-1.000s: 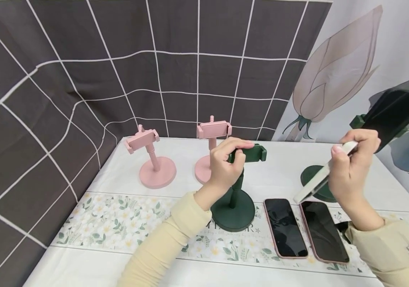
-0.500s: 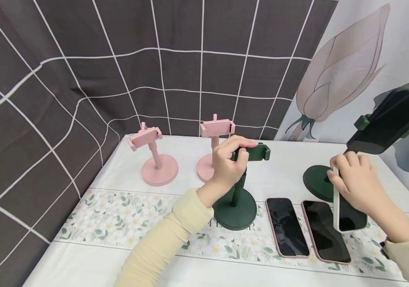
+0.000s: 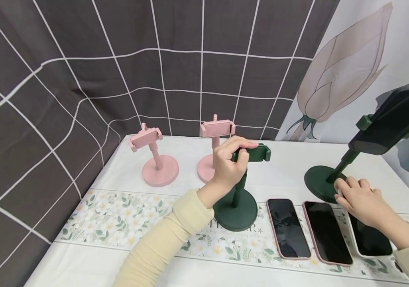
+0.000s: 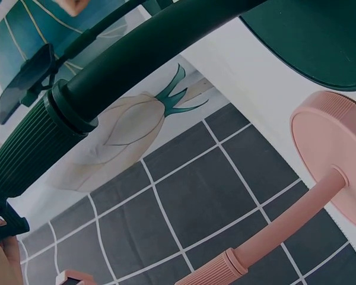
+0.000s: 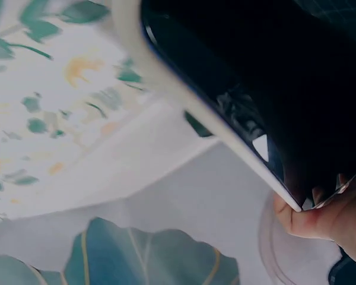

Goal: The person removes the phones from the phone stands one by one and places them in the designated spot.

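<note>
My left hand grips the clamp head of a dark green phone stand, whose round base rests on the table. In the left wrist view that stand's ribbed stem crosses close by, with fingers at its head. My right hand holds a white-edged smartphone by its far end. The phone lies screen up, low over the cloth, partly hidden under the hand. Its dark screen fills much of the right wrist view, fingers at one corner. Two pink-edged smartphones lie side by side to its left.
Behind the right hand, another green stand carries a black phone high at the right. Two pink phone stands, one at the left and one in the middle, stand further back. A grid-patterned dark curtain hangs behind the table.
My right hand has come down and to the right with the white-edged phone, from tilted in the air to flat beside the two other phones. My left hand keeps its grip on the green stand.
</note>
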A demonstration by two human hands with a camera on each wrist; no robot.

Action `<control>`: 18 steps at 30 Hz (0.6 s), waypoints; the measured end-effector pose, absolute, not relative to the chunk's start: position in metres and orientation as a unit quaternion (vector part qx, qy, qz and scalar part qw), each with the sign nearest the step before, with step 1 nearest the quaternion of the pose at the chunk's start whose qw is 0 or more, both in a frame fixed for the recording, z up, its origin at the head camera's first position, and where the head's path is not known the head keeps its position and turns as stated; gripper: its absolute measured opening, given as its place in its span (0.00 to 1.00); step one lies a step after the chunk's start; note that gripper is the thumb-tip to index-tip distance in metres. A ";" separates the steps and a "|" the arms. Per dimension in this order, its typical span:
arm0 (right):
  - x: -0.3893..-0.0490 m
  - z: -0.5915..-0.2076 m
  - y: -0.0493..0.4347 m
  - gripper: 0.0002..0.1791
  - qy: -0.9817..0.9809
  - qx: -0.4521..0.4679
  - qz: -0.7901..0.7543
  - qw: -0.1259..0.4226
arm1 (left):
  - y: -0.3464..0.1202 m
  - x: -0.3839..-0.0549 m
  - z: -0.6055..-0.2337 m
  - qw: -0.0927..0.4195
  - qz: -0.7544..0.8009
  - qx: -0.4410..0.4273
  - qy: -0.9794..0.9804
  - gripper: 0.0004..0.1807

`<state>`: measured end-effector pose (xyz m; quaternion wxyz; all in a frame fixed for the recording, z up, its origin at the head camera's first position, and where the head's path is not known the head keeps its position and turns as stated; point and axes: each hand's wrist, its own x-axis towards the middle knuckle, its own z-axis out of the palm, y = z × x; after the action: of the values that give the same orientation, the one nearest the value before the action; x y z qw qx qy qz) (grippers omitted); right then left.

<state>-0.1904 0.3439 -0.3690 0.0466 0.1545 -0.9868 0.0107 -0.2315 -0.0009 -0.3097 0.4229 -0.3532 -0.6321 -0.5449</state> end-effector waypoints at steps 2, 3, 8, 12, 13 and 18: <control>-0.191 -0.374 0.348 0.09 -0.988 0.148 0.020 0.025 | -0.001 -0.232 -0.309 0.422 -0.545 -0.353 -0.633 0.16; -0.191 -0.377 0.349 0.09 -0.989 0.143 0.024 0.014 | -0.001 -0.232 -0.309 0.422 -0.544 -0.353 -0.633 0.16; -0.193 -0.387 0.353 0.09 -0.992 0.123 0.025 -0.018 | -0.002 -0.234 -0.310 0.425 -0.537 -0.357 -0.635 0.16; -0.191 -0.393 0.357 0.08 -0.992 0.120 0.023 -0.032 | -0.002 -0.235 -0.310 0.423 -0.531 -0.363 -0.638 0.16; -0.191 -0.395 0.358 0.08 -0.992 0.120 0.025 -0.035 | -0.002 -0.235 -0.310 0.422 -0.531 -0.364 -0.638 0.17; -0.192 -0.398 0.364 0.08 -0.992 0.116 0.033 -0.044 | -0.002 -0.235 -0.309 0.424 -0.530 -0.365 -0.637 0.17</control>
<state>-0.1916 0.3642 -0.3985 -0.0441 0.1158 -0.9918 0.0326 -0.2352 -0.0017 -0.3094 0.4244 -0.3649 -0.6367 -0.5305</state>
